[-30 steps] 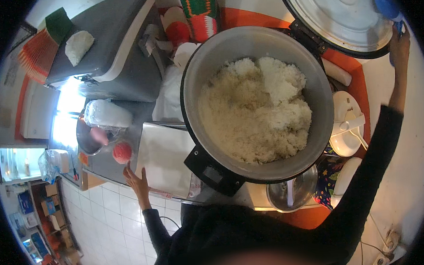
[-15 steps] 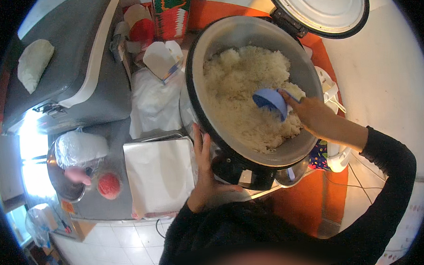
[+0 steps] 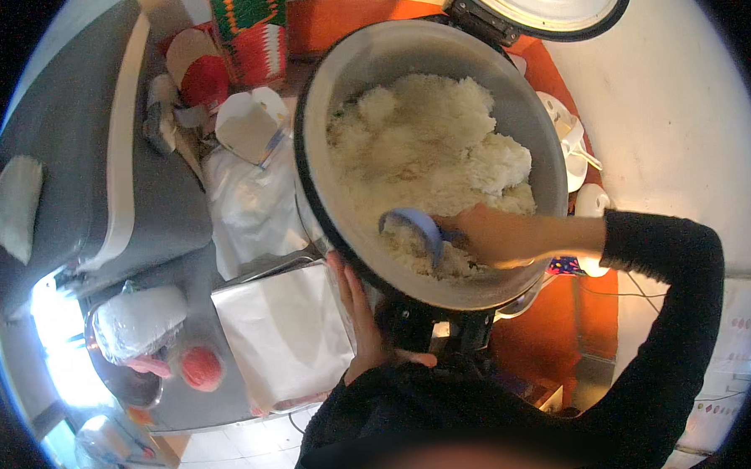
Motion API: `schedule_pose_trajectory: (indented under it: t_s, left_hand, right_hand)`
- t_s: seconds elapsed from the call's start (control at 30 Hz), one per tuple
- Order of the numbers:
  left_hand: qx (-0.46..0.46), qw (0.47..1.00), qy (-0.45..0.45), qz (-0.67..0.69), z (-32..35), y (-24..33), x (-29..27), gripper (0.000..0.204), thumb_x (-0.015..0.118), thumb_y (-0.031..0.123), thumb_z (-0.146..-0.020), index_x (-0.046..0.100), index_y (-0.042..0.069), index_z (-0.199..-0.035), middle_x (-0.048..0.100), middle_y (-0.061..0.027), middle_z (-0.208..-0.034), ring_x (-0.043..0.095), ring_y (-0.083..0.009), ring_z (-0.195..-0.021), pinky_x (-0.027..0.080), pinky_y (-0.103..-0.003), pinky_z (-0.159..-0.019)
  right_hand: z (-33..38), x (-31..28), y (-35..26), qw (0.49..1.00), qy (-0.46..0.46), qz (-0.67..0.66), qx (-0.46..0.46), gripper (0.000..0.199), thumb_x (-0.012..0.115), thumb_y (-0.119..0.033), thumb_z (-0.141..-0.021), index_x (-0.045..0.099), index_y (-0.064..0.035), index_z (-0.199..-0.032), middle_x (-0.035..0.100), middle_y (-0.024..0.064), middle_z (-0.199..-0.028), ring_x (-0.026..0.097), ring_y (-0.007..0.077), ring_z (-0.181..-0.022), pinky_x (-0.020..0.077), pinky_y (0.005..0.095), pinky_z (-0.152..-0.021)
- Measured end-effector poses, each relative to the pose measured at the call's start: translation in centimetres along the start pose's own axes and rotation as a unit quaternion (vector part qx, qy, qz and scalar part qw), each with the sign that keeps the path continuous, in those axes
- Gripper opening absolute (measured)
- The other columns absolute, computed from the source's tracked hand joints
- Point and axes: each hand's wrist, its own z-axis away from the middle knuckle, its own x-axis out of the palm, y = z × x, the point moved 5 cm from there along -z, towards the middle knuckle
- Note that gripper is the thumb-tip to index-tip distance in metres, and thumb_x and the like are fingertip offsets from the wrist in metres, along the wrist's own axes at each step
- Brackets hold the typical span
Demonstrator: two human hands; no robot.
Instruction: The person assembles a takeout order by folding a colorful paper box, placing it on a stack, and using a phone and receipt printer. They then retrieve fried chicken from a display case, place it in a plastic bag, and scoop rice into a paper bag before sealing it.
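A large rice cooker (image 3: 527, 94) stands uncovered, with white rice (image 3: 421, 119) heaped in its pot. My right hand (image 3: 495, 236) is closed round the handle of a blue rice scoop (image 3: 420, 222). The scoop's round cup is in the rice near the pot's front wall, with rice showing inside it. My left hand (image 3: 361, 326) lies against the cooker's front left side, fingers stretched and thumb apart. Its fingertips are partly hidden by the cooker's edge. Just left of that hand is a stack of white paper sheets (image 3: 283, 331) on a metal tray.
The cooker's lid (image 3: 550, 0) is raised at the back right. Left of the cooker lie plastic bags (image 3: 253, 202) and an opened white carton (image 3: 252, 122). A big grey cool box (image 3: 77, 122) stands far left, before it a pink ball-shaped bundle (image 3: 200, 369) and a metal bowl (image 3: 139, 387).
My right hand has brought the scoop left and toward me, down into the rice by the front wall. The left hand stays against the cooker. The whole view has shifted slightly.
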Motion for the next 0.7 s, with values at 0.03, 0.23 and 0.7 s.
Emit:
schedule_pose_trajectory:
  t_s: [0.03, 0.23, 0.7]
  left_hand:
    - [-0.043, 0.999, 0.018, 0.005, 0.6, -1.3, -0.1, 0.097, 0.054, 0.061, -0.087, 0.019, -0.001, -0.153, 0.018, -0.0231, -0.156, 0.022, -0.0356, -0.143, 0.023, -0.045, -0.115]
    - [-0.316, 0.936, 0.141, 0.060, 7.3, -8.5, -2.4, 0.077, 0.043, 0.052, -0.099, 0.026, 0.000, -0.152, 0.030, -0.0181, -0.153, 0.032, -0.0302, -0.138, 0.028, -0.041, -0.114]
    - [-0.408, 0.883, 0.203, 0.111, 11.1, -11.2, -4.8, 0.092, 0.052, 0.059, -0.086, 0.025, 0.001, -0.152, 0.025, -0.0218, -0.154, 0.027, -0.0374, -0.139, 0.022, -0.048, -0.114]
  right_hand:
    - [0.0, -0.8, 0.6, 1.000, 0.012, -0.017, -0.006, 0.079, 0.058, -0.002, -0.085, 0.022, -0.0103, -0.155, 0.068, 0.0266, -0.092, 0.068, 0.0412, -0.086, 0.0565, 0.0468, -0.075]
    - [-4.0, -1.1, 3.8, 0.982, -0.085, 0.086, 0.147, 0.077, 0.060, -0.003, -0.083, 0.026, -0.0069, -0.153, 0.068, 0.0259, -0.087, 0.069, 0.0419, -0.082, 0.0570, 0.0463, -0.073]
    - [-4.3, 0.9, 1.6, 0.945, -0.156, -0.270, 0.102, 0.051, 0.054, -0.005, -0.091, 0.046, -0.0049, -0.142, 0.068, 0.0282, -0.098, 0.070, 0.0383, -0.084, 0.0547, 0.0466, -0.076]
